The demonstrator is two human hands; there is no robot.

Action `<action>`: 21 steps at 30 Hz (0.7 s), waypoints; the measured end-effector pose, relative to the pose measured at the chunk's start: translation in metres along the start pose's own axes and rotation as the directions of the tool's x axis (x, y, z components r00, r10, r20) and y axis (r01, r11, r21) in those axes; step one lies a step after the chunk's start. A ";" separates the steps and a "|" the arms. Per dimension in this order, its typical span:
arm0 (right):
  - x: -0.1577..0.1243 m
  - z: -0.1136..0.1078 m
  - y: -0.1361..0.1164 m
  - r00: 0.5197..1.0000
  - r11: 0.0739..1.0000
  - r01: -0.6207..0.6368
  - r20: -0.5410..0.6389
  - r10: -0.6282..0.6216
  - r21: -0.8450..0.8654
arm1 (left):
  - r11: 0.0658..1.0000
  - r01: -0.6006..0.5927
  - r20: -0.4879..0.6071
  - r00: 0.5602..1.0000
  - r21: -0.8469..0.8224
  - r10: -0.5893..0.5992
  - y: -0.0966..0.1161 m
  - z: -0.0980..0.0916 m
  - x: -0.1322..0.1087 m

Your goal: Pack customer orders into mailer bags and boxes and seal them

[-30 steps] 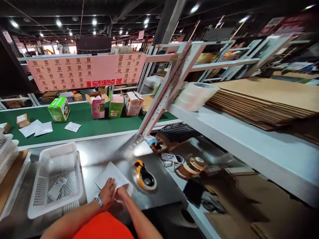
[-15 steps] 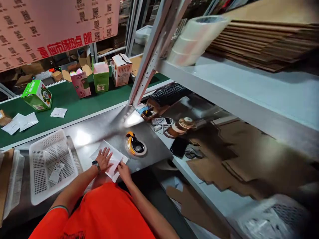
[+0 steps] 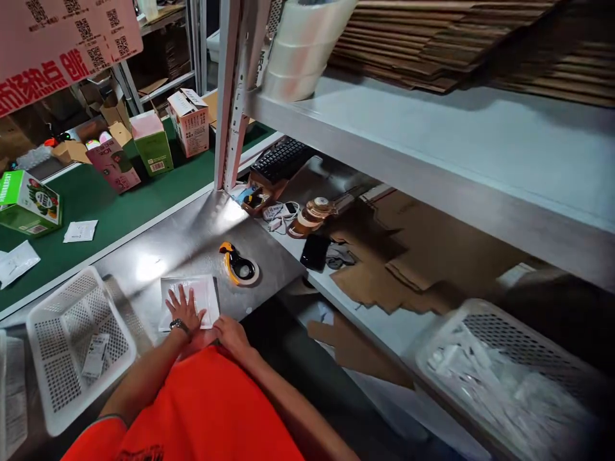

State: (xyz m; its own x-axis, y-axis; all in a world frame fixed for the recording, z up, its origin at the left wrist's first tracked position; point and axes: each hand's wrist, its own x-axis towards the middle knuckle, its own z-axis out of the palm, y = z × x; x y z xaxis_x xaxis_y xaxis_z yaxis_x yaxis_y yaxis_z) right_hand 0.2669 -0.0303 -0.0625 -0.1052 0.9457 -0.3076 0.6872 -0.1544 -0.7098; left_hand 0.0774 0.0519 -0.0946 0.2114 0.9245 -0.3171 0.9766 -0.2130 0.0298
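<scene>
A white mailing bag (image 3: 206,291) lies flat on the metal bench. My left hand (image 3: 185,312), a watch at its wrist, presses on the bag with fingers spread. At the bag's near right corner, the fingers of my right hand (image 3: 231,334) are closed on its edge. Just beyond the bag, to the right, rests an orange and black tape dispenser (image 3: 239,266), touched by neither hand. To the left stands a white perforated basket (image 3: 36,346) with a labelled packet (image 3: 96,354) inside.
Behind the bench runs a green conveyor (image 3: 158,186) bearing boxes and white packets. A metal post (image 3: 231,102) and a shelf (image 3: 384,121) with tape rolls (image 3: 295,54) and flat cardboard rise at right. Below it are a jar (image 3: 307,218), a phone (image 3: 315,252) and a filled basket (image 3: 480,307).
The view has swung right. The bag now lies squarer and flatter under my left hand, and its lifted near flap is down. My right hand has moved to the bag's near corner.
</scene>
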 end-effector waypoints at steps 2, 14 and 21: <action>0.007 -0.010 0.008 0.999 0.999 -0.015 -0.041 0.017 0.041 | 1.000 -0.011 0.039 0.999 0.007 0.011 -0.001 -0.003 0.000; 0.007 -0.055 0.032 0.967 0.922 -0.072 -0.201 0.159 0.380 | 0.927 -0.371 0.198 0.913 0.047 0.356 -0.019 -0.022 0.030; -0.022 -0.153 0.076 0.802 0.817 -0.032 -0.473 0.365 0.576 | 0.921 -0.383 0.212 0.908 0.068 0.362 -0.014 -0.039 0.025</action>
State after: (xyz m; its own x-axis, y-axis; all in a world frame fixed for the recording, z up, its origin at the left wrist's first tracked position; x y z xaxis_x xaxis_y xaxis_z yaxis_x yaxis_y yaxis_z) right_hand 0.4320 -0.0192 -0.0128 0.5067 0.8372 -0.2059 0.1509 -0.3213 -0.9349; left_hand 0.0706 0.0905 -0.0658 0.5368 0.6954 -0.4778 0.8161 -0.5716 0.0848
